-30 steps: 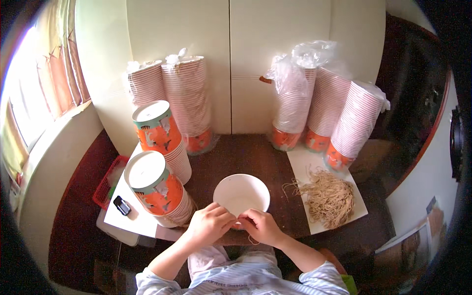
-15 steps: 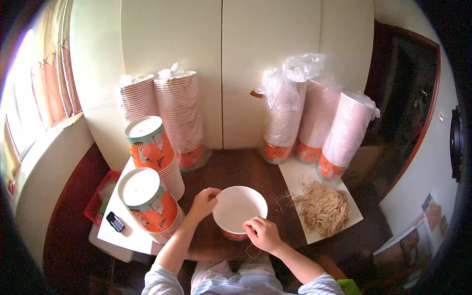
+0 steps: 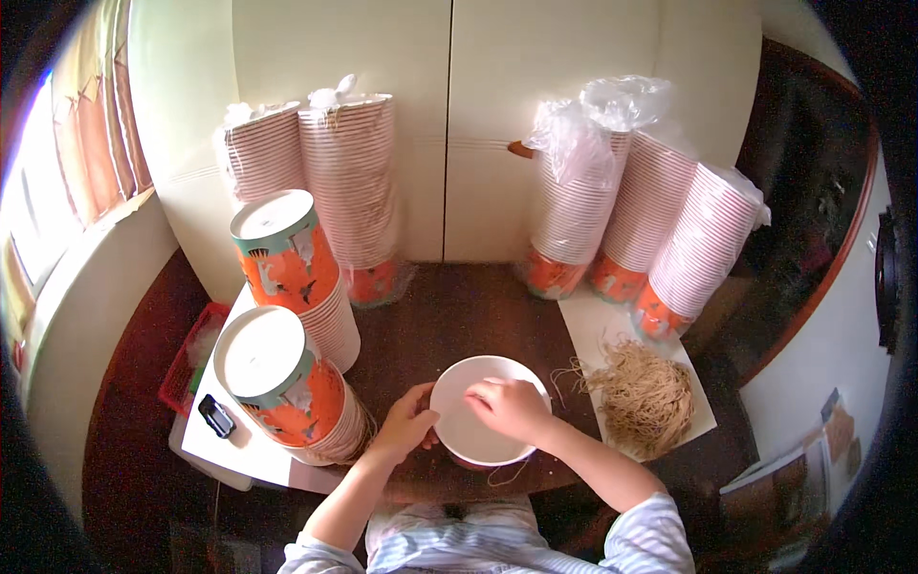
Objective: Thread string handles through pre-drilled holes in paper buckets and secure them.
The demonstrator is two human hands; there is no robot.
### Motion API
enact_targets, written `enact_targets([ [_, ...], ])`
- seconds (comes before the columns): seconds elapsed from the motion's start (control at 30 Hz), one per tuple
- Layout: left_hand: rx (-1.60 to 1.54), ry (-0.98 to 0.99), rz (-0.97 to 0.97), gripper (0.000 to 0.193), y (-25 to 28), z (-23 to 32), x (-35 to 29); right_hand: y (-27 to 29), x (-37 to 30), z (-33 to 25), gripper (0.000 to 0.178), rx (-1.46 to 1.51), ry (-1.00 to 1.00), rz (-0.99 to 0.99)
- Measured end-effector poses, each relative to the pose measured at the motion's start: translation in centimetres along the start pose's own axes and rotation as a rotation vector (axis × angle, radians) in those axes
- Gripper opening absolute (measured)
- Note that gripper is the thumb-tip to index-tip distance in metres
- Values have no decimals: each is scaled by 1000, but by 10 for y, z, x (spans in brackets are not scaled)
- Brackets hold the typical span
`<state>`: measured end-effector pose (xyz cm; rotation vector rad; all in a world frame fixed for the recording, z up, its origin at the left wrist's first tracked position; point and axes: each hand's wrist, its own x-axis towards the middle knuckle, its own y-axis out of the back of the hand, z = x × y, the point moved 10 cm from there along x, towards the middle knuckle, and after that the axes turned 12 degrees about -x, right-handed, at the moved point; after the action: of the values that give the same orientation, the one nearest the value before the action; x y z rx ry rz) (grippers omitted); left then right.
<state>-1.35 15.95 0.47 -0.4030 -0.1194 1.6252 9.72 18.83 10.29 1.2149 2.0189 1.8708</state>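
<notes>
In front of me a white-lined paper bucket [image 3: 478, 442] stands upright on the table, its mouth facing up and orange print low on its outside. My left hand [image 3: 409, 423] grips the left rim, thumb at the edge and fingers round the outer wall. Over the mouth, my right hand [image 3: 512, 411] is closed in a pinch; whatever lies between its fingertips is too small to make out. A thin string [image 3: 516, 473] loops out by the bucket's near right side. To the right, a tangled heap of tan strings [image 3: 645, 397] lies on a white board [image 3: 706, 409].
Two stacks of upside-down orange buckets [image 3: 263, 352] stand at the left, beside a small black object [image 3: 216, 417]. Behind them are bagged bucket stacks [image 3: 349, 191]; more bagged stacks [image 3: 703, 239] stand at the back right. A red basket [image 3: 182, 368] sits beyond the left edge.
My right hand has moved from the bucket's near rim up over its mouth. My left hand has come down along the left rim and now grips it. The view has shifted slightly.
</notes>
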Motion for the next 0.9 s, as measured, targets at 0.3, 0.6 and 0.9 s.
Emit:
enact_targets([
  [0.3, -9, 8, -8, 46, 0, -6, -2, -40, 24, 5, 15, 67, -14, -81],
  [0.6, -36, 12, -9, 46, -1, -3, -2, -44, 27, 12, 15, 80, -42, -86],
  [0.9, -83, 18, -40, 45, -3, -3, 0, -43, 28, 9, 16, 71, -29, -62],
])
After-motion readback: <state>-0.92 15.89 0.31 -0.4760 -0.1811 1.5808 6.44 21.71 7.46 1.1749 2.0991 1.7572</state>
